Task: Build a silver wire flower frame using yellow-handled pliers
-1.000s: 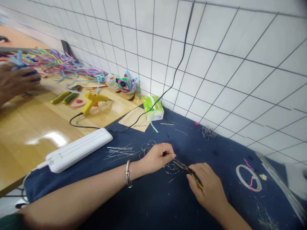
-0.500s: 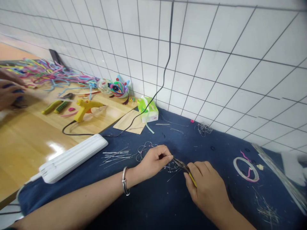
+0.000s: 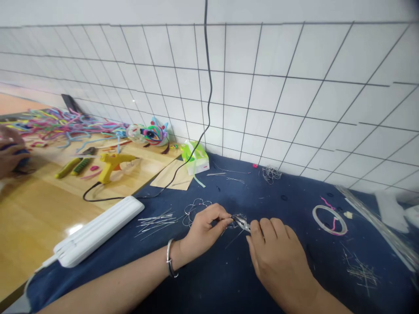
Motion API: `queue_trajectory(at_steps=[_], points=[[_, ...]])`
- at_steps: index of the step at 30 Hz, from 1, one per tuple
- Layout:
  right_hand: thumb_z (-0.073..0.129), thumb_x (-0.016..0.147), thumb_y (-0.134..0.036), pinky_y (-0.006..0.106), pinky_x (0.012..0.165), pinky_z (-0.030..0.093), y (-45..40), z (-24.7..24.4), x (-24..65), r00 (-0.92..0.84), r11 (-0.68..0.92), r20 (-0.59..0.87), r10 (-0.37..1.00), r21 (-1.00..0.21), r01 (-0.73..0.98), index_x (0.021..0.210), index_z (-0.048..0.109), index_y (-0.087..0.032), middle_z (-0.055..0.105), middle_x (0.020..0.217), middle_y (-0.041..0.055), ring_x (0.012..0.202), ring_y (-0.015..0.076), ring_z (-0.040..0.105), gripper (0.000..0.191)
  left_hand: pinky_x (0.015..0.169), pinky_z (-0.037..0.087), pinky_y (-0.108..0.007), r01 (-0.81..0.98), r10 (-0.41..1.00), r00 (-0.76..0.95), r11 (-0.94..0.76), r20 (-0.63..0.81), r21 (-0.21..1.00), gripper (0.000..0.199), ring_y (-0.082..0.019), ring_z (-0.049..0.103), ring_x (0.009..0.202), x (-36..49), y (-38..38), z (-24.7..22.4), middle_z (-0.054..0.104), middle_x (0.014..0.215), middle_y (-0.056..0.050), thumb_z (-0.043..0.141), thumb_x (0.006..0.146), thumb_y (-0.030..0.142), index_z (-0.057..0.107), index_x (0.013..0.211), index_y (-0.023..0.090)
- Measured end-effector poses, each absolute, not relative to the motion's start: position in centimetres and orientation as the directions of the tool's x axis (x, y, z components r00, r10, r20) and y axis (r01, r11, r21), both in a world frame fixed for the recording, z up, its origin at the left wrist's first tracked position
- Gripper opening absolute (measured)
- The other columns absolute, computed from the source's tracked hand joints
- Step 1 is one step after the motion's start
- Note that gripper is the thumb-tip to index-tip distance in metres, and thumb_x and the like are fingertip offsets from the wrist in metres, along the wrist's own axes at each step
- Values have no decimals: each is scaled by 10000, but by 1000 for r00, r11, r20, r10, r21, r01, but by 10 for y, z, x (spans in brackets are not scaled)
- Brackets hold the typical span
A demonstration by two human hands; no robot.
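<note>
Near the middle of the dark blue cloth, my left hand (image 3: 209, 226) pinches something thin, apparently a wire whose details are too small to make out. My right hand (image 3: 278, 253) is wrapped round a pair of pliers (image 3: 242, 223), with their jaws at my left fingertips. Behind my left hand lies a looped wire shape (image 3: 193, 208) with small pink spots. Straight silver wires (image 3: 157, 222) are spread to its left. The handles of the pliers are hidden in my right palm.
A white power strip (image 3: 101, 231) lies at left, with a yellow glue gun (image 3: 113, 167) behind it. A tissue pack (image 3: 195, 159) stands near the wall. Tape ring (image 3: 329, 220) at right. Another person's hand (image 3: 11, 155) is at far left.
The view has tilted up and shifted slightly. My right hand has turned the pliers, so their jaws now look flatter and brighter. My left hand keeps its pinch.
</note>
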State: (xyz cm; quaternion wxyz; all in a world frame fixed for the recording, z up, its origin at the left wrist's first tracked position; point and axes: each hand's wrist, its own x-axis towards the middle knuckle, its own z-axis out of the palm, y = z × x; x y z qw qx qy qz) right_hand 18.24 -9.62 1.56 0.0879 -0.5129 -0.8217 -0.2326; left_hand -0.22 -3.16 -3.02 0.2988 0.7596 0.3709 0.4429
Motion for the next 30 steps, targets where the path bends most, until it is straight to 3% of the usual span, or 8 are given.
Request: queue_trajectory(at_steps=[13, 20, 30], points=[[489, 787, -212, 347, 560, 286, -107, 25, 185, -463, 388, 430, 775, 256, 886, 1005, 571, -145, 503, 728, 69, 680, 205, 423, 243, 694, 456, -290, 255, 732, 345, -675, 587, 692, 74, -147, 549, 754, -2, -40, -28, 591, 770, -45, 529, 820, 143, 595, 829, 173], [511, 771, -206, 337, 565, 281, -104, 25, 186, -463, 404, 394, 794, 229, 886, 984, 570, -167, 490, 721, 57, 684, 202, 420, 224, 701, 445, -288, 241, 723, 362, -683, 589, 690, 94, -143, 542, 760, -4, -39, -28, 586, 773, -38, 516, 822, 113, 584, 839, 175], [498, 788, -231, 326, 571, 290, -105, 26, 186, -465, 425, 449, 763, 193, 884, 970, 585, -146, 493, 698, 67, 679, 192, 411, 218, 706, 439, -293, 258, 697, 370, -713, 615, 652, 96, -149, 531, 761, -5, -41, -27, 569, 774, -40, 505, 823, 109, 571, 834, 178]])
